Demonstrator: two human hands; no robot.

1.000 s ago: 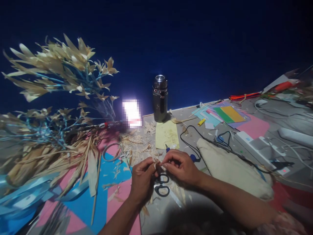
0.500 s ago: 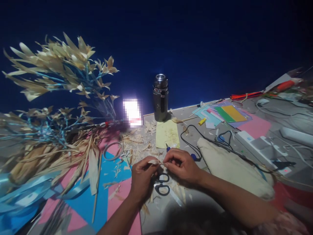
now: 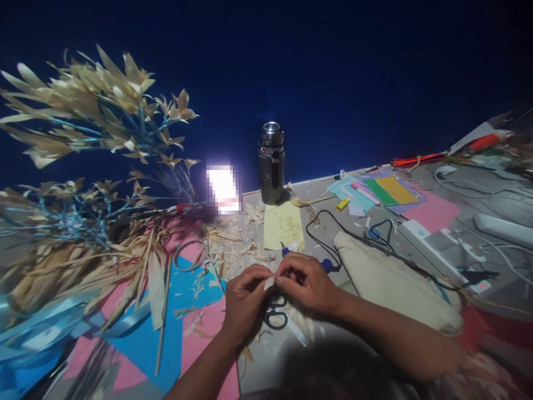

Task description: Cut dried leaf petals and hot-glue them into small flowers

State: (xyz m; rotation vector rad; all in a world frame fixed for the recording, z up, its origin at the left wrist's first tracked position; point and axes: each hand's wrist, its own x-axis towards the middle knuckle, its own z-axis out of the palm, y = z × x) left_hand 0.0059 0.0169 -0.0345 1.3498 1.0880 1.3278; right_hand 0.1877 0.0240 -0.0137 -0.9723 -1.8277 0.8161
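Note:
My left hand (image 3: 244, 300) and my right hand (image 3: 306, 283) meet over the middle of the table, fingertips pinched together on a small pale strip of dried leaf (image 3: 268, 283). Black-handled scissors (image 3: 275, 315) lie on the table right under the hands, partly hidden by them. Dried leaf scraps (image 3: 231, 244) are scattered just beyond the hands, beside a yellow sheet (image 3: 283, 225).
A steel flask (image 3: 271, 164) stands at the back by a bright phone screen (image 3: 224, 189). Dried-leaf branches with blue stems (image 3: 95, 111) fill the left. Pink and blue paper (image 3: 175, 328), a tape ring (image 3: 189, 255), a cloth pouch (image 3: 391, 283), black cable (image 3: 328, 244), power strip (image 3: 445, 250) and coloured sheets (image 3: 383, 191) lie around.
The hands stay together working the leaf strip; the fingers shifted slightly and the strip now hangs down between them. The view tilted a little.

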